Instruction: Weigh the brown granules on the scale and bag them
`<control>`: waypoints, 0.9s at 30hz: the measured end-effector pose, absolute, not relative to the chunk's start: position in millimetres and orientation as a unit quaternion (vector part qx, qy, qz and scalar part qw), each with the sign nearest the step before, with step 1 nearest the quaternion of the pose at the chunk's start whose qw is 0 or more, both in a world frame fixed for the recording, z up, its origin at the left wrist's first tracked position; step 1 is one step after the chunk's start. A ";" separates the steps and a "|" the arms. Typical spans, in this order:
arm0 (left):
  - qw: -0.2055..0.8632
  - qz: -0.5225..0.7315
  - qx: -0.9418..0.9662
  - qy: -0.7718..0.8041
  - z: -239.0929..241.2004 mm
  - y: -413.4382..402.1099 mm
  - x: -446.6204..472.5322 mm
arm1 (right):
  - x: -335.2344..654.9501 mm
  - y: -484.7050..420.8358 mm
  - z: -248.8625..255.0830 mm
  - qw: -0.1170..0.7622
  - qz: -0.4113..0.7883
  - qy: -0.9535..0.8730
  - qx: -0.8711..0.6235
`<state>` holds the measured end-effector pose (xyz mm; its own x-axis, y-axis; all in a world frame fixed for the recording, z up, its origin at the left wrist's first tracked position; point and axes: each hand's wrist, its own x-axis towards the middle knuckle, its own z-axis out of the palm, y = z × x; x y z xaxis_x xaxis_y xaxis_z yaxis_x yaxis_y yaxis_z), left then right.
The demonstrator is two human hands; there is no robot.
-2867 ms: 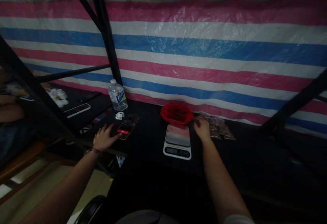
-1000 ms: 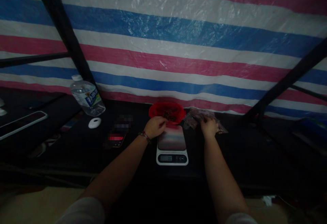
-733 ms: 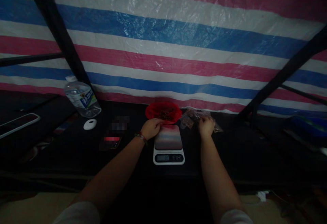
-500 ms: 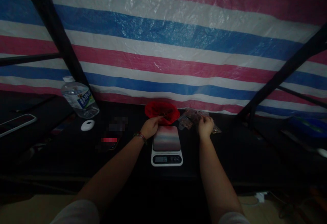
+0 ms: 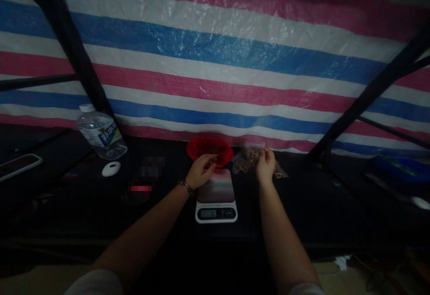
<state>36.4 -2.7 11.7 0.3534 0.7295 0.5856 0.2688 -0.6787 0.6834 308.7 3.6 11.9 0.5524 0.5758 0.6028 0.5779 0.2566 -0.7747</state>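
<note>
A small digital scale (image 5: 216, 196) with a steel plate stands on the dark table. Behind it sits a red bowl (image 5: 208, 148) with dark small pieces in it. My left hand (image 5: 200, 171) is at the bowl's near rim, fingers curled in a pinch over the pieces; what they hold is too small to see. My right hand (image 5: 265, 166) is lifted slightly off the table to the right of the bowl, closed on a small clear packet (image 5: 252, 152) of brownish pieces. More such packets (image 5: 242, 165) lie under it.
A water bottle (image 5: 100, 132) and its white cap (image 5: 111, 168) stand at the left. A phone with a red strip (image 5: 139, 189) lies left of the scale. Black frame bars (image 5: 72, 48) cross a striped tarp (image 5: 235, 62) behind the table. Another phone (image 5: 18, 166) lies far left.
My left hand left the phone at the left and came to the red bowl's rim. My right hand has lifted one clear packet off the pile. The camera swung right.
</note>
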 end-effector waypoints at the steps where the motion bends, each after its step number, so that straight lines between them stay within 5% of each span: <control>1: 0.280 0.480 0.773 0.305 13.3 -2.6 39.6 | 298.3 4.4 17.9 0.623 0.037 -0.517 -0.586; 6: 0.431 0.504 0.699 0.269 13.7 7.0 51.0 | 243.6 3.1 34.5 0.522 0.160 -0.673 -0.499; 15: 0.476 0.515 0.629 0.336 6.0 4.9 29.9 | 220.4 -18.5 14.6 0.503 0.289 -0.668 -0.466; 21: 0.540 0.456 0.616 0.348 7.1 6.8 22.5 | 217.5 -18.7 12.3 0.569 0.206 -0.597 -0.527; 27: 0.531 0.538 0.542 0.368 3.7 7.4 29.6 | 216.6 -29.2 16.7 0.609 0.033 -0.624 -0.489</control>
<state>29.6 7.4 3.7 0.1513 0.9696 0.1925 -0.1720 -0.1659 0.9710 216.6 -29.2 16.7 0.2199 0.6500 0.7274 0.5706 0.5190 -0.6364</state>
